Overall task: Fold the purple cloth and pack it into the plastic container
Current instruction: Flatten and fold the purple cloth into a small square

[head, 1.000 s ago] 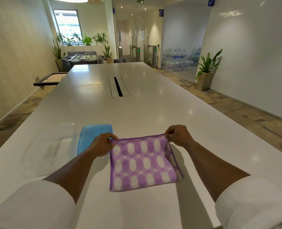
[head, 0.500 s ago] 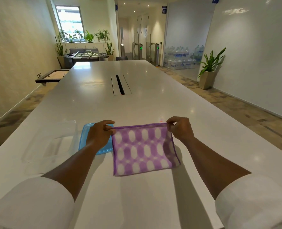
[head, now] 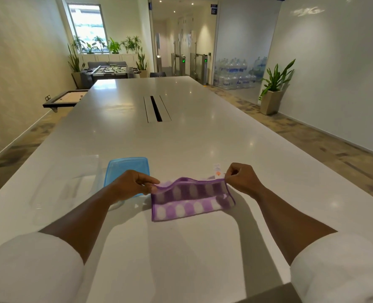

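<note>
The purple cloth (head: 190,200) with white ovals lies on the white table (head: 181,141) in front of me, its far edge lifted off the surface. My left hand (head: 133,184) pinches the far left corner. My right hand (head: 241,179) pinches the far right corner, where a small white label sticks up. The near part of the cloth rests flat on the table. A clear plastic container (head: 65,186) stands to the left. Its blue lid (head: 126,171) lies between the container and the cloth, partly behind my left hand.
A cable slot (head: 157,109) runs along the table's middle, farther away. The table's near edge is close to my sleeves. Potted plants, a foosball table and stacked water bottles stand at the room's far end.
Both hands have lifted the cloth's far edge off the table and drawn it toward me, so the cloth now shows shorter. The view has shifted slightly.
</note>
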A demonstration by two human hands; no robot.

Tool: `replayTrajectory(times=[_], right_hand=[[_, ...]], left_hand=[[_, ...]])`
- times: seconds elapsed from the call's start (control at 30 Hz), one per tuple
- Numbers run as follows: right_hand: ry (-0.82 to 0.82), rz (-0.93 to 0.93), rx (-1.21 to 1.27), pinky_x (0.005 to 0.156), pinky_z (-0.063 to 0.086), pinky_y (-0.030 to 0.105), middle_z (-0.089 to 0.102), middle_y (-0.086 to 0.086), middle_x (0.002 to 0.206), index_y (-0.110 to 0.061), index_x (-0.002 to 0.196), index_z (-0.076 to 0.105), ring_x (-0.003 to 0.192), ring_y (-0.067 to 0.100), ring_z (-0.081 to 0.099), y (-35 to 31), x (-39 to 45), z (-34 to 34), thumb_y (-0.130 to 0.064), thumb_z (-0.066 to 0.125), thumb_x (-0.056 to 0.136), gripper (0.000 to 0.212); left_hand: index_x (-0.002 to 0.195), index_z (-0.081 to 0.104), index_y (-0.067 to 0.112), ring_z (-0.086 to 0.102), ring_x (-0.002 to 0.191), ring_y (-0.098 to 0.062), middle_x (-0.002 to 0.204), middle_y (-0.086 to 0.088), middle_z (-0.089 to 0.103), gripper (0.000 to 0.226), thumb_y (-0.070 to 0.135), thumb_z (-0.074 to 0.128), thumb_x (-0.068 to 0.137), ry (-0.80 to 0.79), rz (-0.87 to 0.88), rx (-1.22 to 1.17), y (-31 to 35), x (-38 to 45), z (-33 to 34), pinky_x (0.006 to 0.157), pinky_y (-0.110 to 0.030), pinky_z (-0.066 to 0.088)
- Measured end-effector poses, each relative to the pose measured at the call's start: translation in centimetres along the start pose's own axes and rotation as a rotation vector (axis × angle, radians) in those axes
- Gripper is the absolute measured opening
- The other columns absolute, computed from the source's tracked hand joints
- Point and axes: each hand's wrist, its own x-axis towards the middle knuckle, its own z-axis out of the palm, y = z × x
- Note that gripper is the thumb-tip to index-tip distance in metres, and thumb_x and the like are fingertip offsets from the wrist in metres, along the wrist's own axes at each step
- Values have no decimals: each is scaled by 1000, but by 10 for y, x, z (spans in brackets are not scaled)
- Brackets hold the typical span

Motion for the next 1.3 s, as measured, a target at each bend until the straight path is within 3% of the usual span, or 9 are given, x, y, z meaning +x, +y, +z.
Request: replayTrajectory(times=[0.13, 0.37, 0.47, 0.67, 0.8, 1.0, 1.2, 1.3], right_hand=[[-88, 19, -73, 52, 37, 20, 58, 4, 64, -15, 56, 51, 58, 12, 48, 8, -8, -3, 0, 59, 69, 21], [-174, -1, -189, 55, 42, 15, 66, -3, 70, -8, 69, 69, 65, 10, 55, 21, -18, -7, -4, 66, 71, 6], [-217, 13, -181, 53, 41, 8, 66, -6, 72, -11, 72, 75, 63, 4, 56, 20, -22, -8, 3, 70, 70, 15], [-304, 2, -245, 60, 43, 9, 64, -7, 75, -9, 85, 80, 70, 10, 62, 23, -27, -3, 7, 72, 70, 23], [-336, -23, -320, 59, 39, 5, 60, -8, 74, -7, 87, 80, 69, 8, 58, 22, -27, 2, 6, 73, 72, 21], [-283, -19, -283, 56, 39, 3, 56, -13, 75, -7, 84, 79, 67, 1, 54, 22, -25, 1, 6, 74, 73, 18], [-334, -36, -350, 58, 39, 2, 54, -13, 78, -6, 85, 79, 79, 12, 56, 25, -25, 4, 6, 71, 75, 18], [-382, 16, -360, 61, 40, 9, 56, -5, 88, -8, 86, 78, 83, 13, 56, 25, -26, 6, -2, 72, 77, 12]], left_hand=[[86, 80, 38, 68, 78, 2, 87, 10, 78, 19, 22, 83, 75, -72, -6, 106, 0, -6, 2, 74, -4, 48], [70, 75, 52, 59, 61, 9, 76, 22, 75, 32, 22, 84, 74, -190, 4, 271, -5, -10, 6, 61, -3, 41], [73, 76, 51, 59, 66, 3, 78, 19, 75, 25, 28, 85, 72, -224, 1, 320, -6, -12, 7, 66, -9, 44], [77, 77, 46, 61, 69, 2, 81, 13, 77, 25, 23, 85, 73, -251, 6, 402, -6, -13, 12, 75, -16, 48], [78, 79, 42, 59, 64, 7, 77, 17, 76, 23, 20, 84, 73, -247, -20, 432, -6, -13, 16, 73, -14, 46], [69, 74, 53, 63, 69, 9, 75, 25, 73, 28, 27, 85, 69, -280, -35, 449, -5, -15, 16, 71, -10, 45], [72, 76, 48, 61, 67, 8, 75, 22, 74, 22, 29, 86, 67, -319, -82, 429, -1, -17, 22, 70, -10, 44], [81, 80, 40, 61, 71, 7, 79, 20, 75, 15, 37, 85, 67, -380, -122, 432, 5, -18, 26, 79, -15, 49]])
